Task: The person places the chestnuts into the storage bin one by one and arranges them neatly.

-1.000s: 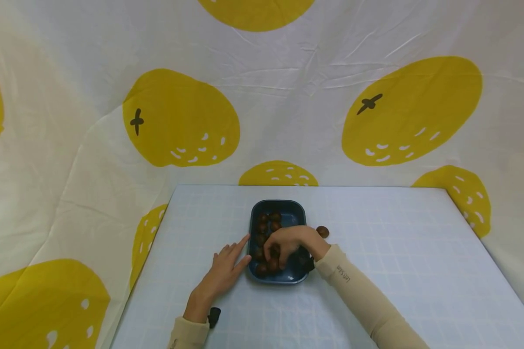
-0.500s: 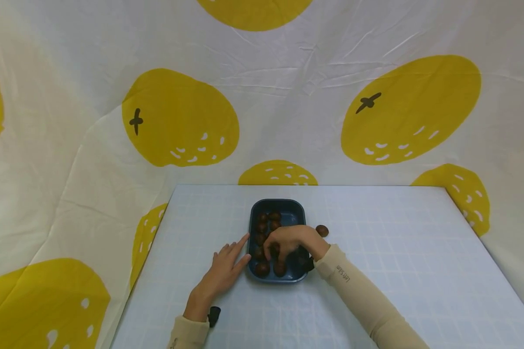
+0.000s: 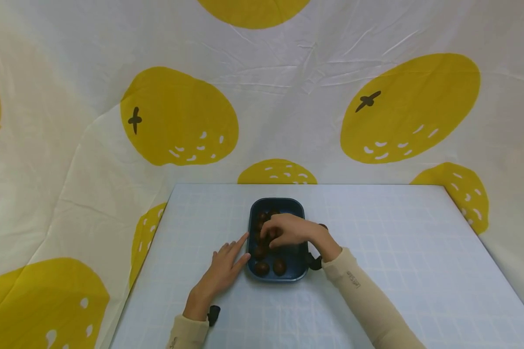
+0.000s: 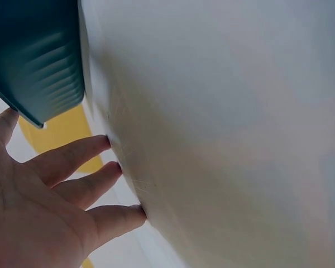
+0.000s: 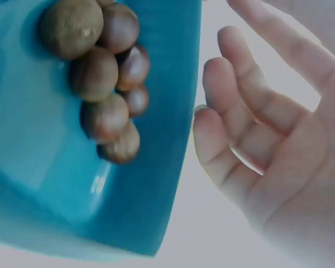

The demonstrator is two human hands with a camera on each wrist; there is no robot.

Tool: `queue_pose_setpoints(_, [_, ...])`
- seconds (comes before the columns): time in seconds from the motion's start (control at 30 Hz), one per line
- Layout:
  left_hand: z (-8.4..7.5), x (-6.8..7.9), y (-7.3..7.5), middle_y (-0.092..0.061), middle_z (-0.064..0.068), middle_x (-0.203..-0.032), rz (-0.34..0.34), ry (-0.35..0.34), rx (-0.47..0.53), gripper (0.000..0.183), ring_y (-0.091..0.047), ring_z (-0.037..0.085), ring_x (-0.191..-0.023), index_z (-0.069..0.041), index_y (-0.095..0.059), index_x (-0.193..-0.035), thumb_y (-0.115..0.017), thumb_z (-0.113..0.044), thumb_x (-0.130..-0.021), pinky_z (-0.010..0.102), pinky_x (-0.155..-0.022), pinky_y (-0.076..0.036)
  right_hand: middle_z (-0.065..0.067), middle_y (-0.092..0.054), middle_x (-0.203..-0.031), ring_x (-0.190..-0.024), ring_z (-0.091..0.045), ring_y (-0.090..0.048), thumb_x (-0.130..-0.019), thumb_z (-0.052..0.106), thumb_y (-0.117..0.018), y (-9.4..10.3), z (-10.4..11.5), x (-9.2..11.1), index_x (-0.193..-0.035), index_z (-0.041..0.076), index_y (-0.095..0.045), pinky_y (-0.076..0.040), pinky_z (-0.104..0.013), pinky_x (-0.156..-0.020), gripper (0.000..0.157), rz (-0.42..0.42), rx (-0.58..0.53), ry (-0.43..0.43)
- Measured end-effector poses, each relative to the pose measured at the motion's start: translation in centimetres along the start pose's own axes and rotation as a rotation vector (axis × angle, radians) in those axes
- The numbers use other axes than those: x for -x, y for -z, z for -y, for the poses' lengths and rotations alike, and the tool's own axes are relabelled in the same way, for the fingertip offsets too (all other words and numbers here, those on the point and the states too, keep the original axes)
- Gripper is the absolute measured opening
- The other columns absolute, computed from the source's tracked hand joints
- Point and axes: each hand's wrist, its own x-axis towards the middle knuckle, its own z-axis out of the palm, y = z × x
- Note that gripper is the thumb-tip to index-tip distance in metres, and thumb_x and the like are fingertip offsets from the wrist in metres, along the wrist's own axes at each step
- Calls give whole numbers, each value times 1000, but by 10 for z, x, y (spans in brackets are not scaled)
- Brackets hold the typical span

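Observation:
A dark blue tray (image 3: pixel 296 271) lies on the table with several brown chestnuts (image 3: pixel 280 267) in it, mostly along its left side. My left hand (image 3: pixel 223 268) rests at the tray's left side, fingers spread, with index finger and thumb at the rim. In the left wrist view the other fingertips (image 4: pixel 114 167) touch the tabletop. My right hand (image 3: pixel 293 230) is over the tray, fingers loosely bent above the middle chestnuts. The right wrist view shows nothing between its fingers (image 5: pixel 212 134), beside a cluster of chestnuts (image 5: pixel 95 72). This hand hides part of the rows.
One loose chestnut (image 3: pixel 323 226) lies on the table right of the tray, mostly hidden behind the right wrist. A pale checked cloth (image 3: pixel 397 271) covers the table. Behind it hangs a white curtain (image 3: pixel 288 121) with yellow fruit prints.
The nearest right-hand chestnut first slid rightward, apart from its neighbour, under my right fingers. Then my right hand lifted off it and moved farther up the tray. My left hand stayed put.

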Motion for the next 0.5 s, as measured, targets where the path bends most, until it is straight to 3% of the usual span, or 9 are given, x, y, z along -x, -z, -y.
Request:
queue_pose_setpoints(0.3, [2,-1,-2,-39,19,-154,-5,-8,9,60,-26,48,-143,-42,-24,-159,-40,-58,-103,76,-107,-9,-9,-65,-107,-96,-28,-62,-92,20,-75,10,-13,33,-115,16,-71,-53,-42,-83,23,-193,-117,-28])
queue_pose_setpoints(0.5, [0,0,-1,-38,19,-155,7,-2,10,60,-25,47,-144,-42,-23,-159,-40,-57,-104,75,-108,-8,3,-66,-111,-97,-28,-62,-92,22,-75,13,-23,56,-119,18,-70,-52,-47,-83,27,-304,-171,-67])
